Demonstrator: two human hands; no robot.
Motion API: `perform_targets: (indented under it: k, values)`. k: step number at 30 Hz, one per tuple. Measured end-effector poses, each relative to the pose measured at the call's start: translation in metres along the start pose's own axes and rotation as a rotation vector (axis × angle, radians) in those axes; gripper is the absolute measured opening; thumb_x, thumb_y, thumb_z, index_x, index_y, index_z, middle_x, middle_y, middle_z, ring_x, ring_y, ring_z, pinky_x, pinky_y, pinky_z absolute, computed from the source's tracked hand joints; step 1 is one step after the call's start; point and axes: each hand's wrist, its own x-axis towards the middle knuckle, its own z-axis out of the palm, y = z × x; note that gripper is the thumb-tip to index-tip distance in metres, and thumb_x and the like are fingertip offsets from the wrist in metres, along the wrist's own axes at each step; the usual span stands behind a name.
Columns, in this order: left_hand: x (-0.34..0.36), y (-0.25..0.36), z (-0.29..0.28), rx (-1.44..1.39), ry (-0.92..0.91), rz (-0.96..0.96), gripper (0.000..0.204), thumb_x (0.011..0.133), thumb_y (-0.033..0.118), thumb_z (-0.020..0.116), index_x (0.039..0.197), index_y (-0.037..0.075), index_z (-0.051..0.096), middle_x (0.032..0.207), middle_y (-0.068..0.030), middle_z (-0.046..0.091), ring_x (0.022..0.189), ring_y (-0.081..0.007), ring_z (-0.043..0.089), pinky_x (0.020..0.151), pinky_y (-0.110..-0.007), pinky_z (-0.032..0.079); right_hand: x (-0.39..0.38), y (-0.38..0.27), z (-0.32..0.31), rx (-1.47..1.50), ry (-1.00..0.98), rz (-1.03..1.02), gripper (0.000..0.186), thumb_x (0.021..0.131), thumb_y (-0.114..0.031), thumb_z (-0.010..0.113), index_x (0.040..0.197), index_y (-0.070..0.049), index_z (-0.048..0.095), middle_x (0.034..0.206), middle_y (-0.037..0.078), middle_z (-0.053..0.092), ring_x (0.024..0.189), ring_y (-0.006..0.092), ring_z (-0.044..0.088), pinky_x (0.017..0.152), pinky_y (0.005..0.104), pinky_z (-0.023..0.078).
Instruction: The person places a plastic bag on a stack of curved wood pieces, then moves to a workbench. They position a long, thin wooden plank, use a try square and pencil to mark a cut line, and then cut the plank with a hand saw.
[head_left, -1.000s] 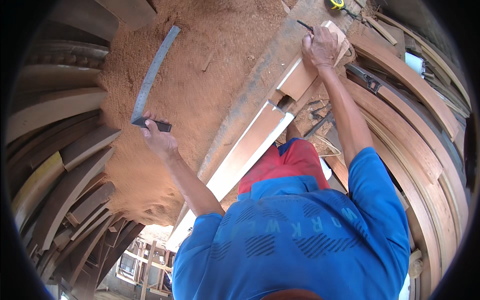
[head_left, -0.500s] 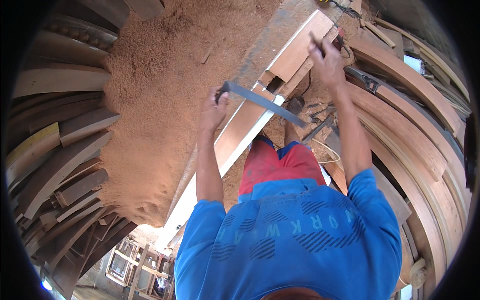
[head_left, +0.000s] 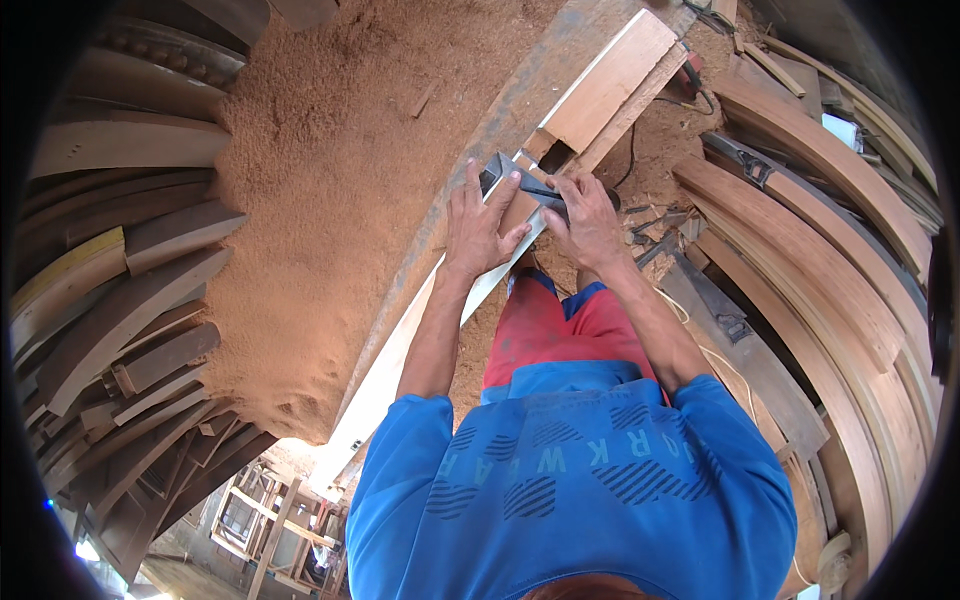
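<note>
My left hand [head_left: 478, 220] presses the metal square [head_left: 508, 172] across a long pale board [head_left: 610, 78], its fingers over the square's dark stock. Just right of it, my right hand [head_left: 583, 220] pinches a thin dark pencil [head_left: 545, 194] low along the square's blade. The board has a dark rectangular cutout [head_left: 555, 157] just beyond the square and a white edge running toward the lower left. The pencil's tip is too small to make out.
Sawdust [head_left: 310, 200] covers the ground left of the board. Stacked dark planks [head_left: 140, 300] line the left side, lighter timber [head_left: 800, 260] the right. A red power tool [head_left: 690, 68], cables and offcuts lie near the board, and a wooden frame [head_left: 270, 520] stands at lower left.
The square has swung from upright over the sawdust onto the board with my left hand. My right hand has moved down from the board's far end to beside it with the pencil.
</note>
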Motion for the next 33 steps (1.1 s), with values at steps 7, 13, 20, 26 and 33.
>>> perform_targets:
  k: [7, 13, 20, 26, 33]
  values:
    - [0.012, 0.009, -0.008, 0.03, -0.068, -0.04, 0.083, 0.069, 0.038, 0.086, 0.145, 0.03, 0.057, 0.16, -0.0315, 0.025, 0.121, -0.0462, 0.048, 0.107, -0.052, 0.039, 0.004, 0.006, 0.004, 0.01, 0.074, -0.026, 0.043, 0.082, -0.008, 0.073, 0.122, -0.001, 0.06, 0.103, 0.02, 0.06, 0.098, 0.0386, 0.059, 0.087, 0.0478, 0.048]
    - [0.013, 0.004, -0.008, 0.01, -0.118, -0.023, 0.081, 0.07, 0.037, 0.086, 0.145, 0.034, 0.056, 0.16, -0.0332, 0.024, 0.132, -0.0506, 0.043, 0.113, -0.054, 0.034, 0.007, 0.006, 0.002, -0.004, 0.056, 0.001, 0.036, 0.082, -0.009, 0.073, 0.116, -0.002, 0.065, 0.098, 0.018, 0.061, 0.093, 0.0365, 0.059, 0.083, 0.0461, 0.048]
    - [0.014, 0.002, -0.005, -0.022, -0.116, -0.032, 0.077, 0.07, 0.037, 0.085, 0.142, 0.036, 0.06, 0.161, -0.0305, 0.024, 0.133, -0.0487, 0.042, 0.113, -0.055, 0.035, 0.008, 0.01, 0.005, 0.043, 0.057, 0.017, 0.033, 0.082, -0.009, 0.072, 0.114, -0.005, 0.067, 0.095, 0.017, 0.06, 0.091, 0.0356, 0.059, 0.081, 0.0467, 0.048]
    - [0.014, 0.002, -0.004, -0.029, -0.114, -0.033, 0.076, 0.069, 0.035, 0.085, 0.141, 0.036, 0.061, 0.161, -0.0285, 0.025, 0.134, -0.0468, 0.042, 0.114, -0.054, 0.033, 0.01, 0.008, 0.003, 0.059, 0.039, 0.041, 0.032, 0.081, -0.008, 0.072, 0.112, -0.004, 0.066, 0.095, 0.017, 0.06, 0.093, 0.0368, 0.059, 0.082, 0.0468, 0.048]
    - [0.015, 0.003, -0.006, -0.04, -0.125, -0.037, 0.074, 0.069, 0.035, 0.085, 0.139, 0.034, 0.062, 0.161, -0.0276, 0.025, 0.136, -0.0462, 0.04, 0.117, -0.055, 0.031, 0.013, 0.005, -0.001, 0.062, 0.012, 0.082, 0.032, 0.08, -0.009, 0.07, 0.112, -0.004, 0.065, 0.097, 0.017, 0.06, 0.094, 0.0372, 0.059, 0.084, 0.0468, 0.048]
